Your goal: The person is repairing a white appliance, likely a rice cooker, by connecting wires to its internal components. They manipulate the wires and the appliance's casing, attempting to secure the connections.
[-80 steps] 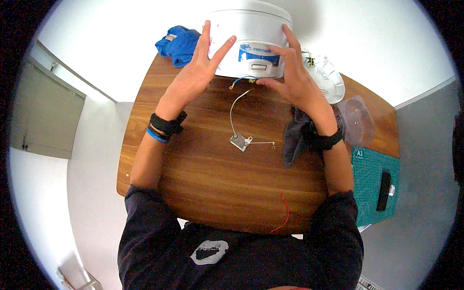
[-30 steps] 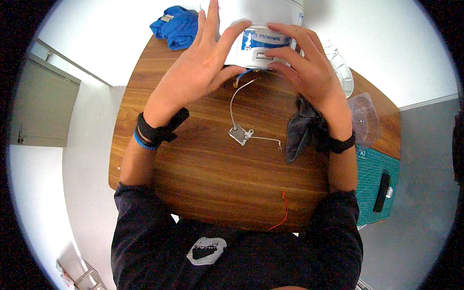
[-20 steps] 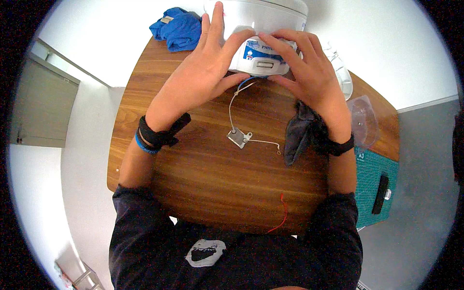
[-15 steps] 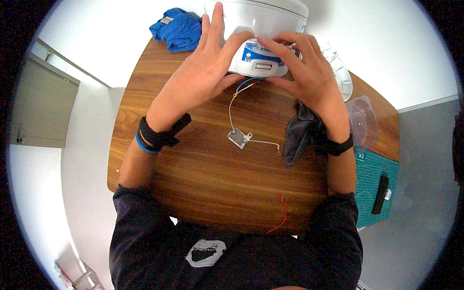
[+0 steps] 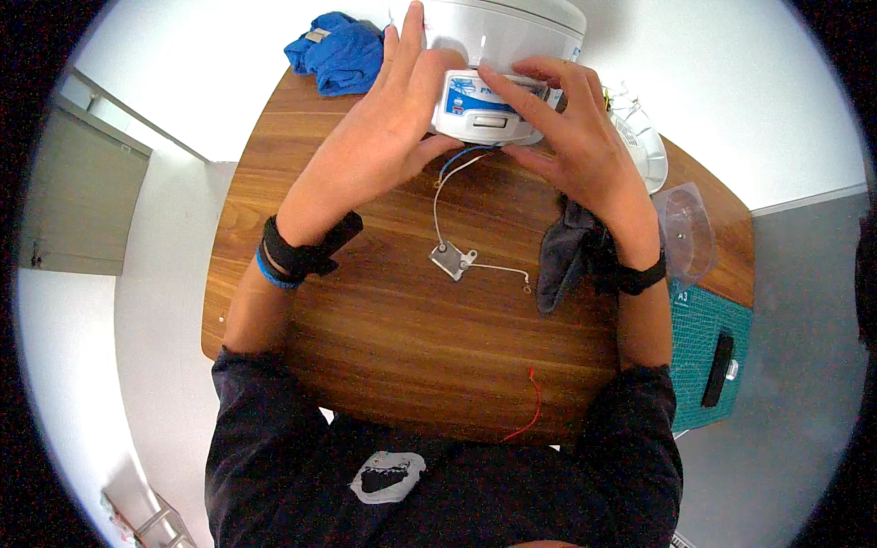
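Observation:
At the far edge of the table stands a white rounded appliance [image 5: 512,38], its kind not certain, perhaps a rice cooker. On its front is a white control panel [image 5: 484,128] with a blue label and a slot-shaped switch opening. My left hand [image 5: 388,123] grips the panel's left side, thumb low and index finger bent, the other fingers stretched along the appliance. From the right, my right hand [image 5: 585,137] holds the panel with index finger across its top and thumb under it. Blue and white wires [image 5: 437,205] run from beneath the panel; near them lies a small metal plate [image 5: 448,260].
A blue cloth [image 5: 338,55] lies at the back left. Beside my right wrist are a dark cloth [image 5: 562,256], a white round part [image 5: 644,142] and a clear plastic tray [image 5: 687,233]. A green cutting mat [image 5: 699,347] and a red wire [image 5: 539,402] lie nearer.
The panel has shifted slightly left and tilted. My left index finger has bent back from its top edge, and my right index finger reaches a little further left across it.

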`<state>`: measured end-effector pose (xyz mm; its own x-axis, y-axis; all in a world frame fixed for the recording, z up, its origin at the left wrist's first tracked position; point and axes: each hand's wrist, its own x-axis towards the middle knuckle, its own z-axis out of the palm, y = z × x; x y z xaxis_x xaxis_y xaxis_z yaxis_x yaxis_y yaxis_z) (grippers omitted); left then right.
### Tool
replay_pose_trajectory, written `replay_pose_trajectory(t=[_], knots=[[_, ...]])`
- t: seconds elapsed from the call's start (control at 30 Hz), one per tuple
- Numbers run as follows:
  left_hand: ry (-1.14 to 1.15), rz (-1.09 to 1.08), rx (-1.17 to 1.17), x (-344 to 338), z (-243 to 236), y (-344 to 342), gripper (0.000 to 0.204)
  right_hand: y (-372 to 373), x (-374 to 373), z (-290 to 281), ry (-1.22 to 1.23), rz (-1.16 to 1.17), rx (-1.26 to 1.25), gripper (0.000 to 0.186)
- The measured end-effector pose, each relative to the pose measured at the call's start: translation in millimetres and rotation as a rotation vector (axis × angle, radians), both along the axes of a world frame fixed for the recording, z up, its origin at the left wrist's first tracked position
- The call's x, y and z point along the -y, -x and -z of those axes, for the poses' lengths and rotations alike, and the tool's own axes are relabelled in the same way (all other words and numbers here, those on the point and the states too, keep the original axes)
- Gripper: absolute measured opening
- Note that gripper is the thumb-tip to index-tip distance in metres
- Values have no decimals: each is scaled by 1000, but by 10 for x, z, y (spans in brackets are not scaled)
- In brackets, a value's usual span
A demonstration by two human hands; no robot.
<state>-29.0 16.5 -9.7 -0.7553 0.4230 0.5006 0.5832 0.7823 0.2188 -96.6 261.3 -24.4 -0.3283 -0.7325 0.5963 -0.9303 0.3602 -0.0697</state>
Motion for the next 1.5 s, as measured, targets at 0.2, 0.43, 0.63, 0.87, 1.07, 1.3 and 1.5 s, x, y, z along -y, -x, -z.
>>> replay_pose_trajectory(t=[0.2, 0.43, 0.63, 0.87, 1.07, 1.3, 1.5], knots=[[-9, 113, -132, 28, -1, 81, 69, 37, 14, 67, 25, 10, -29, 90], [10, 68, -22, 16, -73, -23, 80, 40, 13, 67, 12, 14, -32, 85], [48, -16, -54, -23, -71, -105, 75, 44, 7, 65, 37, 37, -35, 88], [136, -91, -14, 3, 1, -48, 78, 77, 21, 80, 57, 36, -67, 85], [285, -135, -84, 5, 4, -75, 78, 112, -3, 77, 14, 35, -198, 82], [537, -155, -272, -25, -46, -84, 74, 138, 20, 193, 20, 56, -297, 79], [757, -186, -381, -23, -73, -72, 76, 157, -27, 95, -7, -16, -159, 82]])
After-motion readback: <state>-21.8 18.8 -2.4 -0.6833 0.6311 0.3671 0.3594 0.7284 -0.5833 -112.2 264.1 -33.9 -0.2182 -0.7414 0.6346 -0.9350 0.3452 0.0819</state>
